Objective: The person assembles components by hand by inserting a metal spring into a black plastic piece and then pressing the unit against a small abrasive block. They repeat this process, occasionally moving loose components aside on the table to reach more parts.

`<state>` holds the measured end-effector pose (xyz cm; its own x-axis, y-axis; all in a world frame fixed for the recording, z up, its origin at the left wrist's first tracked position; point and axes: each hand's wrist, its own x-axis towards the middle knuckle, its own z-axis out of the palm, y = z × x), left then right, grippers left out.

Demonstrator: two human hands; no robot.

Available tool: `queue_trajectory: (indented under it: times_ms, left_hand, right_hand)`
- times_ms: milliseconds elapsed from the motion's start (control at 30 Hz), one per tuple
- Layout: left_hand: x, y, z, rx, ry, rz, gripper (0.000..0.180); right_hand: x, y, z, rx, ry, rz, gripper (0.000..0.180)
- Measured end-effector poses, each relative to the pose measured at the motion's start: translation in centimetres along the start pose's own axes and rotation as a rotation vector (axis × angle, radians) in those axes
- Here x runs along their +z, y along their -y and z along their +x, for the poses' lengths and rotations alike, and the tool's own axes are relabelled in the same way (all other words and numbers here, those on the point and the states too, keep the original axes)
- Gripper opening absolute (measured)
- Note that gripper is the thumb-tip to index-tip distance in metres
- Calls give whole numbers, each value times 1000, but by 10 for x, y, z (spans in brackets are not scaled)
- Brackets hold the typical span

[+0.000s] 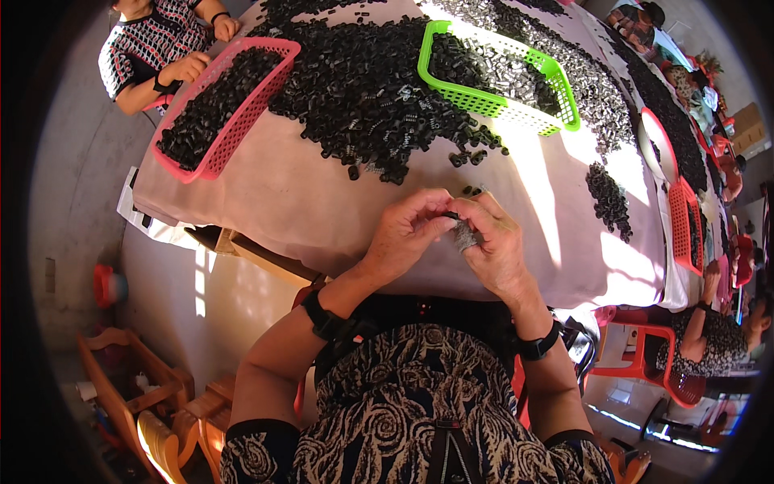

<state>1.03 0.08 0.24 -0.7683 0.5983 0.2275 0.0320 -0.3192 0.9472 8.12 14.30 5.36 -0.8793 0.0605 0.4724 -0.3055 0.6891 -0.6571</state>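
Note:
Above the near edge of the table my two hands meet, fingertips together. My left hand [409, 232] is closed in a pinch on a small black part [454, 215], which the fingers largely cover. My right hand [498, 244] is closed too, its thumb and fingers around a grey, wiry-looking bundle [466, 236], and its fingertips touch the same black part. What the bundle is made of is too small to tell. Just beyond my fingers lie a few loose black pieces [472, 191]. Farther off spreads a big heap of small black parts [363, 97], with some silvery coil-like bits among them.
A pink basket [216, 161] of black parts stands at the left, a green basket [504, 107] at the far middle. A smaller black pile [609, 202] lies to the right. Across the left corner sits a person [157, 48]; others work at the right beside a red basket [685, 226].

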Motion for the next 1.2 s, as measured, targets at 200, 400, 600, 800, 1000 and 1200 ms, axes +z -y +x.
queue_trajectory:
  times_ms: [200,400,600,800,1000,1200]
  left_hand:
    - [-7,-5,4,-10,-10,64,21]
    - [-16,-2,10,52,-196,4,18]
    - [-21,-4,13,119,-331,-37,18]
    - [-17,4,10,64,-246,-15,18]
    - [-9,0,7,62,-154,110,17]
    - [-2,0,3,6,3,96,16]
  right_hand:
    - [-12,-26,-9,206,-112,269,27]
    - [-46,-53,-3,373,-239,252,15]
    - [-42,-54,1,422,-182,168,17]
    - [-40,-55,18,139,61,-256,34]
    - [-43,-61,34,-115,371,-592,40]
    - [-38,-64,47,-203,385,-605,40]
